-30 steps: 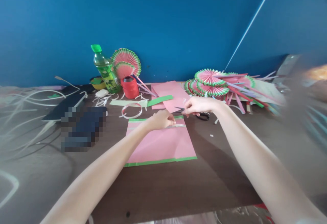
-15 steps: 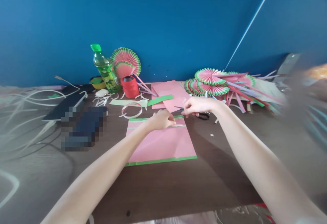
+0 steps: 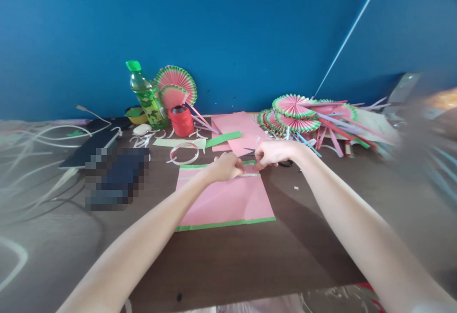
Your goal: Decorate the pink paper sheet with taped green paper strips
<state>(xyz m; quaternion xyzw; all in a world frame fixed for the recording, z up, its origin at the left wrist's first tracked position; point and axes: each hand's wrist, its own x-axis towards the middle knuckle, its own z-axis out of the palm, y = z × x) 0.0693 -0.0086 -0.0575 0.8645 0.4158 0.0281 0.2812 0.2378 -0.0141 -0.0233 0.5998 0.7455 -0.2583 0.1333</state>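
A pink paper sheet (image 3: 221,203) with green edges lies flat in front of me, a pale tape-like strip (image 3: 253,175) running across its upper part. My left hand (image 3: 226,166) rests over the strip, fingers curled and pressed together. At the sheet's upper right corner, my right hand (image 3: 269,153) is closed, fingertips pinched and touching or just above the paper. Whatever either hand's fingers hold is too small or hidden to make out. Dark scissors (image 3: 285,163) lie partly hidden behind my right hand.
Behind the sheet lie a tape roll (image 3: 184,154), a green strip (image 3: 223,139) and more pink paper (image 3: 233,130). A green bottle (image 3: 148,99) and red roll (image 3: 182,122) stand back left. Folded paper fans (image 3: 294,108) pile back right. A blurred-out dark object (image 3: 121,177) and cables lie left.
My right hand has moved slightly left and down to the sheet's upper right corner. My left hand has stayed almost still on the strip.
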